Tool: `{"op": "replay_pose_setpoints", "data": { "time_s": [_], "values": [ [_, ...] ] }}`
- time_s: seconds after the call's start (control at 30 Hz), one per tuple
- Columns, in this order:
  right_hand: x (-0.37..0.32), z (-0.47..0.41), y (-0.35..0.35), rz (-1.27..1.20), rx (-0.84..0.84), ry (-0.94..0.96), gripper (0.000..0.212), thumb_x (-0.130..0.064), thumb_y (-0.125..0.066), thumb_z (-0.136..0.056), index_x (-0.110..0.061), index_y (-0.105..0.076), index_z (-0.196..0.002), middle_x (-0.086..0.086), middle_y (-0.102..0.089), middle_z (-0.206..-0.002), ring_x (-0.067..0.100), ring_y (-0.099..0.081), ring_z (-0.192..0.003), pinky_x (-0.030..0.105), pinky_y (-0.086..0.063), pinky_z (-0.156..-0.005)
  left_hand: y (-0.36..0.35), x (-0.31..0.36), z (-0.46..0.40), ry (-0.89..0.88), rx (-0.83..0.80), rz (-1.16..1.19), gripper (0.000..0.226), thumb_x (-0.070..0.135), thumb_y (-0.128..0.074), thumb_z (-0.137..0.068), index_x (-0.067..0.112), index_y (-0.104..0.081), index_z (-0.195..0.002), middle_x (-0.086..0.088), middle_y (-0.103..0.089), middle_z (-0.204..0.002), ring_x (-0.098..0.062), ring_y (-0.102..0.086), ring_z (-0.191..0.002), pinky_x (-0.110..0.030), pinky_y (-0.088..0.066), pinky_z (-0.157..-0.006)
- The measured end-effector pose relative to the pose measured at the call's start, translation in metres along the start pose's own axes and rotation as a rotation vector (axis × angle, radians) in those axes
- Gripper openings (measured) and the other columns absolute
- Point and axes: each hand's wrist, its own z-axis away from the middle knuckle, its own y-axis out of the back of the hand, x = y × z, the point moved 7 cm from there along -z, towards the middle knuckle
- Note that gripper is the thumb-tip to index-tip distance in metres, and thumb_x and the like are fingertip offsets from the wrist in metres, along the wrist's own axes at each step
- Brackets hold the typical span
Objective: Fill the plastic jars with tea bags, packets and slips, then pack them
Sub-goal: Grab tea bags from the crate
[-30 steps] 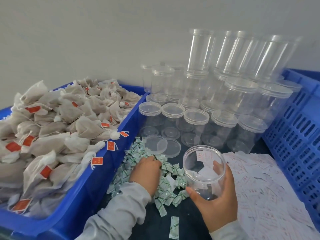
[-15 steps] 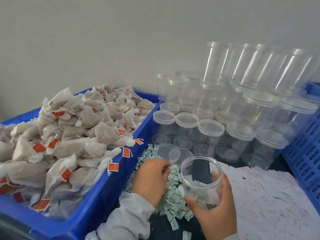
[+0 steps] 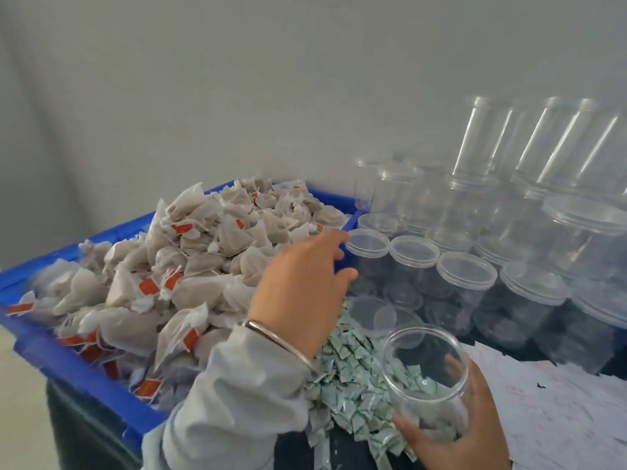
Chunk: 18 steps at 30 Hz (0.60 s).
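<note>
Person reaching for tea bags while holding an open jar.
Right hand (image 3: 458, 425) grips the jar (image 3: 425, 378) above green packets (image 3: 353, 378); left hand (image 3: 302, 283), fingers loosely spread and empty, hangs over the bin (image 3: 88, 364) of tea bags (image 3: 190, 266). Its fingers sit near the lidded jars (image 3: 464, 276) and might knock one.

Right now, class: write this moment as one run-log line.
left hand: open, reaching over tea bags | right hand: holding open jar | blue bin: heaped | packets: loose

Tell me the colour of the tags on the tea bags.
Red-orange, seen in the head view: tags.
</note>
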Motion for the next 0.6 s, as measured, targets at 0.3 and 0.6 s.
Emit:
{"op": "replay_pose_setpoints", "data": {
  "time_s": [0.3, 0.6],
  "values": [
    [0.005, 0.009, 0.009, 0.097, -0.106, 0.002, 0.112, -0.030, -0.093, -0.034, -0.022, -0.046, -0.135, -0.005, -0.059, -0.125, -0.001, -0.057, -0.112, 0.013, -0.047, -0.081, 0.002, -0.088, -0.035, 0.186, -0.298, -0.631, 0.037, 0.017, -0.051, -0.093, 0.017, -0.049, -0.130, -0.006, -0.055, -0.128, -0.022, -0.054, -0.115, -0.029, -0.041, -0.095],
    [0.001, 0.014, 0.004, 0.036, 0.014, -0.087, 0.101, -0.003, -0.091, -0.046, -0.043, -0.039, -0.122, -0.024, -0.047, -0.123, -0.023, -0.047, -0.104, 0.019, -0.043, -0.085, 0.002, -0.116, -0.041, 0.286, -0.251, -0.499, 0.027, 0.024, -0.063, -0.085, 0.012, -0.062, -0.109, -0.007, -0.064, -0.107, -0.024, -0.057, -0.095, -0.029, -0.044, -0.078]
  ]
}}
